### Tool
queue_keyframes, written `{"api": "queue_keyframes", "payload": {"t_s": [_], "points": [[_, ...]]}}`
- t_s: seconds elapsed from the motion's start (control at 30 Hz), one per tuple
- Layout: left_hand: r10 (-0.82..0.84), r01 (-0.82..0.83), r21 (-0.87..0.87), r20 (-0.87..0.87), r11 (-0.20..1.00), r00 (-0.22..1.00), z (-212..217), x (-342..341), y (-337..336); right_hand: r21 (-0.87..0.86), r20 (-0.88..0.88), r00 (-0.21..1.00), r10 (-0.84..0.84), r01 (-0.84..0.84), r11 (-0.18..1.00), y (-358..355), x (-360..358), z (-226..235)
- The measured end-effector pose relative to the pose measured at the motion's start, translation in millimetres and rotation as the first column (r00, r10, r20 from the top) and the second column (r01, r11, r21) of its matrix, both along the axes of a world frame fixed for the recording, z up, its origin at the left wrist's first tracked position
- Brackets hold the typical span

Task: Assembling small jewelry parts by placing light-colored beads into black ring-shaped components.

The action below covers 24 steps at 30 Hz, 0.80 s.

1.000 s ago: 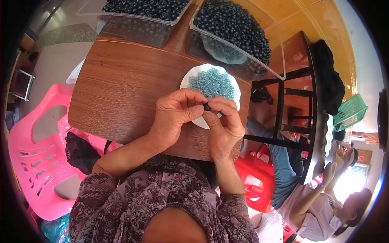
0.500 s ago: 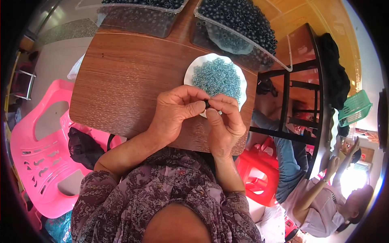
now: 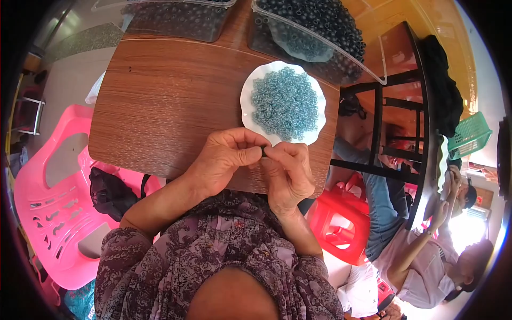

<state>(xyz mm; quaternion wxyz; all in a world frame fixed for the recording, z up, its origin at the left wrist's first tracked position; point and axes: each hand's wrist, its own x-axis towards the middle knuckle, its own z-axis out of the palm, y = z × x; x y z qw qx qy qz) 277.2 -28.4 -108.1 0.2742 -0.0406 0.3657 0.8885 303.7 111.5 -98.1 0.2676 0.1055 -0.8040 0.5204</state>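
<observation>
- Fingers of the left hand (image 3: 226, 162) and right hand (image 3: 288, 173) pinch one small dark ring-shaped bead (image 3: 264, 151) between their tips, at frame centre.
- Just above it sits the white scalloped plate (image 3: 314, 130) of blue-grey beads (image 3: 284, 103).

free: bare tabletop (image 3: 160, 96) left | blocked: white plate (image 3: 250, 96), bins (image 3: 320, 32) ahead

A small dark piece (image 3: 264, 151) pinched between left hand (image 3: 224, 162) and right hand (image 3: 288, 173) is mostly hidden, too small to identify; two clear bins at the tabletop's far edge are cut off.
</observation>
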Motion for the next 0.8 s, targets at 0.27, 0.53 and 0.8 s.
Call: {"api": "queue_keyframes", "payload": {"t_s": [0.27,0.53,0.8], "points": [[-0.062,0.057,-0.096,-0.053,0.994,0.997,-9,2,-4,0.244,0.008,0.999,0.032,-0.033,0.969,10,8,4],[-0.081,0.078,-0.069,-0.045,0.995,0.996,-14,-9,-11,0.236,0.116,0.957,-0.266,0.234,0.943,55,-14,5],[-0.054,0.056,0.072,-0.034,0.996,0.998,-10,-20,-4,0.377,-0.134,0.974,-0.184,0.222,0.899,60,-62,48]]}}
